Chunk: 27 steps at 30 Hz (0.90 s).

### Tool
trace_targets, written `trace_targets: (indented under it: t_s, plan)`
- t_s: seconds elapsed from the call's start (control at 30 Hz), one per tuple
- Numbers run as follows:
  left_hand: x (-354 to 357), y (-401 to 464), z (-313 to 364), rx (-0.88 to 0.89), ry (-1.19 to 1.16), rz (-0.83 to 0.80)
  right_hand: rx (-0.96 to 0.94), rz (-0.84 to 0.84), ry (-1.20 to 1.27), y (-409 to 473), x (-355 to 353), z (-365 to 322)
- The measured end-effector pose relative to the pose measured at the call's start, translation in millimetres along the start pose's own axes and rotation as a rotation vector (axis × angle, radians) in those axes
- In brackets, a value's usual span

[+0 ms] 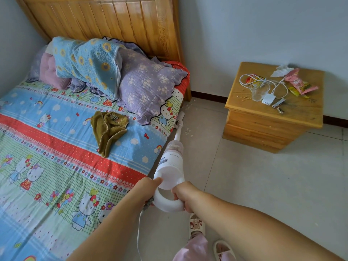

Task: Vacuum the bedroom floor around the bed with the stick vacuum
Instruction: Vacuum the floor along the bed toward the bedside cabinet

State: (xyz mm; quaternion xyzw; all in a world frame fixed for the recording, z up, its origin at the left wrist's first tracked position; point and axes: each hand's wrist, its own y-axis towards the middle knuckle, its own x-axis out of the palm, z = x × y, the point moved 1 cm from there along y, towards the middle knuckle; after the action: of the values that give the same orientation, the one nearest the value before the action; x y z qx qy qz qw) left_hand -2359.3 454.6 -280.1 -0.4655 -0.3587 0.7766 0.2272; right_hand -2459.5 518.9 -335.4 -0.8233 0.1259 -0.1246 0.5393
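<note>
- We see our left hand [148, 191] reaching in from the lower left, its fingers curled round the left side of the loop handle of the white and pale pink stick vacuum [170, 161], thumb laid along the top of the loop.
- Our right hand [185, 194] grips the right side of the same loop, fingers wrapped closed about it, forearm coming in from the lower right corner.
- The vacuum slants away from us along the right edge of the bed [56, 147]; its clear dust cup [176, 146] holds pale bits, and its floor head [179, 119] lies tucked against the bed's edge near the headboard corner.
- On the bed's cartoon-cat sheet, an olive-green crumpled towel [108, 130] lies near the middle, with a blue flowered quilt [88, 66] and a lilac frilled pillow [148, 87] piled against the wooden slatted headboard [113, 21].
- Pale crumbs [188, 131] dot the grey tiled floor [254, 185] just beside the vacuum's tube.
- A wooden bedside cabinet [271, 129] stands by the wall, well right of the bed; its top carries a clear plastic cup [259, 92] lying on its side, a white charger with cable [268, 98] and pink snack wrappers [299, 82].
</note>
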Motion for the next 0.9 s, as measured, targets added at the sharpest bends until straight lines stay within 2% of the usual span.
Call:
trace_targets:
  t_s: [0.17, 0.43, 0.9]
  plan:
    - [16.3, 7.7, 6.1, -0.005, -0.118, -0.056, -0.033, 0.017, -0.115, 6.0, -22.3, -10.2]
    - [34.3, 27.8, 24.9, -0.017, -0.171, -0.103, -0.056, 0.057, -0.177, 17.3, -51.8, -26.4]
    - [19.7, 57.5, 37.6, -0.037, -0.114, -0.112, -0.060, 0.079, -0.070, 48.5, -44.1, -40.9]
